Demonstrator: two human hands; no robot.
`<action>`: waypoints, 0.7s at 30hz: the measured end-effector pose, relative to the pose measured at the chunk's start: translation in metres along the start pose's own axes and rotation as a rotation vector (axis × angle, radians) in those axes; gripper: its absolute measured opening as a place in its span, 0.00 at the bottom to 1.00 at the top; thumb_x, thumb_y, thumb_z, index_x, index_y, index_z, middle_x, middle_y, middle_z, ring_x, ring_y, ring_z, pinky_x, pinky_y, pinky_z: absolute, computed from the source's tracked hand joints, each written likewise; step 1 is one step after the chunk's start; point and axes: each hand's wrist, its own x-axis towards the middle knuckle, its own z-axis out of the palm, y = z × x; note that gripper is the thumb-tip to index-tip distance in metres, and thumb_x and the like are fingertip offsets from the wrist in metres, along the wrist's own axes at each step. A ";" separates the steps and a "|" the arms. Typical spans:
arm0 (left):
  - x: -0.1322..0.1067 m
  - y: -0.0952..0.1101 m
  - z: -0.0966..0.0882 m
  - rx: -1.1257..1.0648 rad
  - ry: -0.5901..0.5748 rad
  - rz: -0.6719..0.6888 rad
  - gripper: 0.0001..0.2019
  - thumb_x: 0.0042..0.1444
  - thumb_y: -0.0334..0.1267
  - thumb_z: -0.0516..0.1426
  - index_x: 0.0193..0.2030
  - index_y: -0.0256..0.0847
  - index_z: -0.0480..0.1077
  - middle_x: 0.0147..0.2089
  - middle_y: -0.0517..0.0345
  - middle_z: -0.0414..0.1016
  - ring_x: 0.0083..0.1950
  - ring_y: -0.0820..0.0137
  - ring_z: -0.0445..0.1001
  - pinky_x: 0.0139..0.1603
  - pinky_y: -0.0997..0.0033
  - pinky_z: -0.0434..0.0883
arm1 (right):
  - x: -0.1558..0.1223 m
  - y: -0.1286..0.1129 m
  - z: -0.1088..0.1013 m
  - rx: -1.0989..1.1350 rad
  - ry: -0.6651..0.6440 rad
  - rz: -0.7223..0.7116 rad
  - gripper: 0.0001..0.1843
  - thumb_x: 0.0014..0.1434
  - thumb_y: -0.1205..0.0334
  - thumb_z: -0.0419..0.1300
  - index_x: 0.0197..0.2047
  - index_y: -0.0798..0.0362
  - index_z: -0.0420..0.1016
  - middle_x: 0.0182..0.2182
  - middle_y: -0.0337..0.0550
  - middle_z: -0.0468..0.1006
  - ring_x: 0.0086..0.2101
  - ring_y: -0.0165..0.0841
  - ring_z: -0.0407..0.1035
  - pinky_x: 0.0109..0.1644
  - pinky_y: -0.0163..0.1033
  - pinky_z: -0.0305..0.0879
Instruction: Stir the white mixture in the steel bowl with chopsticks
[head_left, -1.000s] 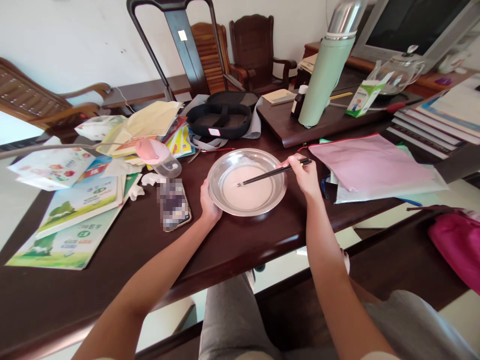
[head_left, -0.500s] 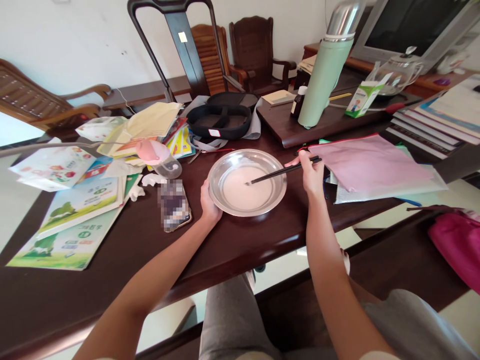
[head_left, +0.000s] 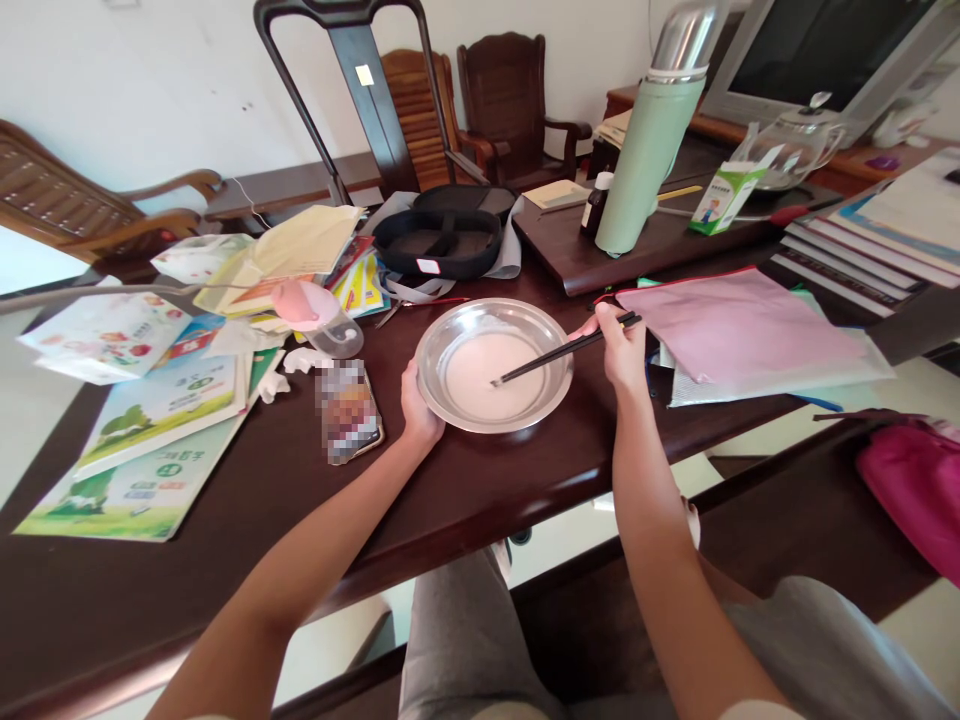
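Observation:
A shiny metal bowl (head_left: 551,405) stands on the dark wooden table (head_left: 480,480) in front of me. Pale, milky liquid (head_left: 487,390) covers its bottom. My left hand (head_left: 420,405) grips the bowl's left rim, the thumb toward me and the other fingers partly hidden by the bowl. In my right hand (head_left: 621,345), at the bowl's right side, is a pair of black chopsticks (head_left: 555,354), held closed together. Their tips dip into the liquid near the bowl's middle.
A phone (head_left: 349,410), crumpled tissues (head_left: 276,383) and a pink-lidded cup (head_left: 322,318) lie left of the bowl. Booklets (head_left: 120,480) cover the table's left. A black case (head_left: 439,240) sits behind. Pink pouch (head_left: 750,320) and green thermos (head_left: 649,160) stand to the right.
The chopstick tips have shifted slightly down, toward me, within the liquid, and my right hand has moved a little with them. My left hand and the bowl stay in place.

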 end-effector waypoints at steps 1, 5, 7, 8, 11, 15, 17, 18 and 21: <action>0.000 0.000 0.000 -0.003 -0.005 0.002 0.17 0.64 0.58 0.70 0.39 0.46 0.83 0.42 0.57 0.91 0.54 0.56 0.90 0.62 0.60 0.82 | -0.001 0.000 0.001 -0.003 -0.030 0.004 0.41 0.59 0.13 0.69 0.22 0.42 0.71 0.19 0.38 0.80 0.30 0.45 0.86 0.48 0.53 0.86; -0.001 0.000 0.000 -0.011 -0.025 0.000 0.18 0.64 0.59 0.70 0.39 0.46 0.83 0.43 0.56 0.92 0.54 0.55 0.90 0.63 0.59 0.82 | -0.004 -0.002 0.005 -0.016 -0.164 0.021 0.39 0.58 0.14 0.71 0.25 0.42 0.77 0.22 0.38 0.83 0.31 0.45 0.86 0.47 0.53 0.85; -0.001 0.001 0.000 -0.006 -0.032 -0.002 0.18 0.65 0.60 0.70 0.39 0.46 0.83 0.41 0.57 0.91 0.52 0.56 0.90 0.61 0.60 0.82 | -0.002 -0.002 0.004 -0.014 -0.138 0.012 0.39 0.57 0.13 0.71 0.26 0.42 0.77 0.23 0.38 0.83 0.32 0.46 0.86 0.49 0.54 0.85; -0.001 0.001 0.000 -0.005 -0.033 -0.002 0.18 0.65 0.60 0.70 0.38 0.46 0.83 0.41 0.57 0.91 0.51 0.56 0.90 0.60 0.61 0.82 | -0.001 -0.001 0.003 -0.013 -0.102 0.005 0.39 0.58 0.13 0.70 0.26 0.42 0.76 0.22 0.38 0.82 0.33 0.46 0.87 0.50 0.54 0.86; -0.001 0.002 0.000 -0.008 -0.035 0.006 0.18 0.64 0.59 0.71 0.38 0.46 0.83 0.40 0.58 0.91 0.49 0.58 0.90 0.59 0.62 0.82 | 0.001 0.000 -0.001 -0.010 -0.012 0.002 0.40 0.60 0.13 0.68 0.24 0.41 0.70 0.20 0.38 0.79 0.32 0.47 0.86 0.49 0.54 0.86; -0.003 0.003 0.001 -0.011 -0.030 -0.003 0.18 0.64 0.59 0.70 0.39 0.46 0.83 0.41 0.57 0.91 0.51 0.56 0.90 0.60 0.60 0.83 | -0.003 0.000 0.002 -0.004 -0.102 0.025 0.40 0.60 0.14 0.70 0.23 0.42 0.72 0.20 0.39 0.81 0.32 0.46 0.86 0.48 0.53 0.85; -0.004 0.003 0.002 -0.005 -0.032 -0.009 0.18 0.64 0.59 0.70 0.39 0.46 0.83 0.42 0.56 0.92 0.54 0.54 0.90 0.62 0.58 0.83 | -0.004 -0.001 0.004 -0.008 -0.155 0.029 0.39 0.58 0.14 0.71 0.25 0.42 0.75 0.22 0.39 0.83 0.33 0.46 0.86 0.48 0.53 0.85; -0.004 0.003 0.002 0.000 -0.033 -0.009 0.18 0.64 0.60 0.69 0.39 0.46 0.83 0.42 0.55 0.92 0.56 0.52 0.90 0.63 0.57 0.83 | -0.004 -0.001 0.005 -0.010 -0.155 0.025 0.39 0.58 0.14 0.71 0.26 0.42 0.76 0.23 0.39 0.83 0.33 0.46 0.86 0.49 0.53 0.85; -0.004 0.002 0.002 0.011 -0.027 -0.003 0.19 0.63 0.61 0.70 0.39 0.47 0.83 0.43 0.55 0.92 0.58 0.51 0.90 0.64 0.56 0.83 | -0.001 0.001 0.003 -0.005 -0.059 -0.002 0.39 0.59 0.13 0.69 0.26 0.42 0.75 0.22 0.38 0.82 0.34 0.46 0.87 0.50 0.54 0.86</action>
